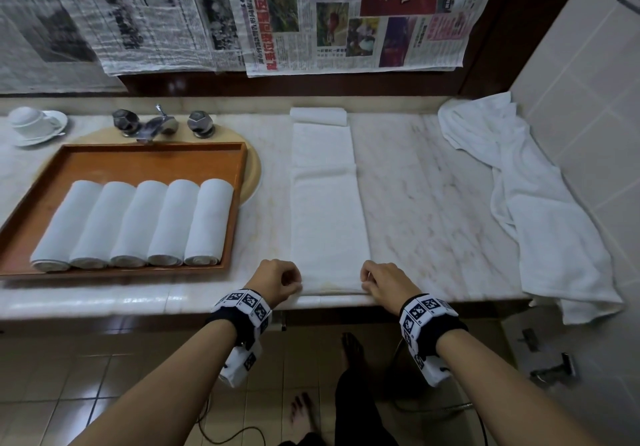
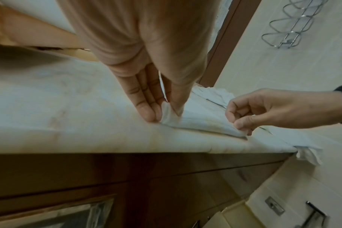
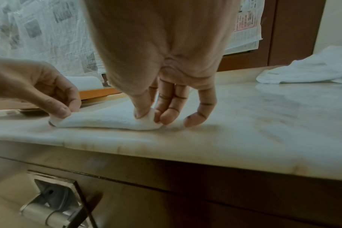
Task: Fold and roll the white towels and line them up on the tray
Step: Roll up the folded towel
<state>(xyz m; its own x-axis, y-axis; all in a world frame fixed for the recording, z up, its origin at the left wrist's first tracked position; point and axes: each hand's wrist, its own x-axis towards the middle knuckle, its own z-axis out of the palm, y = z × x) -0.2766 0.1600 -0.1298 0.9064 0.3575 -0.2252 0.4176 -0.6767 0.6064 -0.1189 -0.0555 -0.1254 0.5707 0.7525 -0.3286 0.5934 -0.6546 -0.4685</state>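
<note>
Now, with both hands, left hand and right hand, pinching the near corners of the folded towel lying lengthwise on the tabletop beside the tray, best to roll tight and even, keeping edges square.

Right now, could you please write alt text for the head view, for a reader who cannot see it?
Left hand and right hand each pinch a near corner of a long folded white towel lying flat on a marble counter. At left, a wooden tray holds five rolled towels side by side; a loose towel lies at right.
</note>
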